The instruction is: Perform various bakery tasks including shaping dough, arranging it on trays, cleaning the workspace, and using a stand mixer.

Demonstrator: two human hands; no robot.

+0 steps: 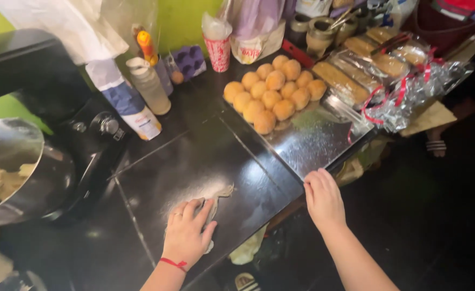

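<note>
Head view looks straight down on a dark, glossy worktop (205, 161), and the left hand (188, 233), a red thread around its wrist, lies flat with fingers spread on a crumpled pale cloth (214, 202), palm pressing it to the surface rather than gripping it. Around the cloth there is a hazy white dusting of flour (186, 191), so by my reading the wiping is only partly done: the patch beside the hand is cloudy, while the counter nearer the back looks darker and cleaner. Over on the other side, the right hand (324, 198) is open and holds nothing, fingertips resting at the near corner of a shiny rectangular metal tray (313, 143). That tray carries a tight cluster of round golden dough balls (272, 92) at its far end, with its near half bare and faintly floured, which to me suggests more wiping is left there too. At the left edge sits a steel mixing bowl (27, 178) with pale dough in it, under a black stand mixer (43, 86). Behind the tray lie wrapped loaves in clear film with red ribbon (377, 70), and a clear plastic bottle (150, 86) stands well apart from the cloth.
</note>
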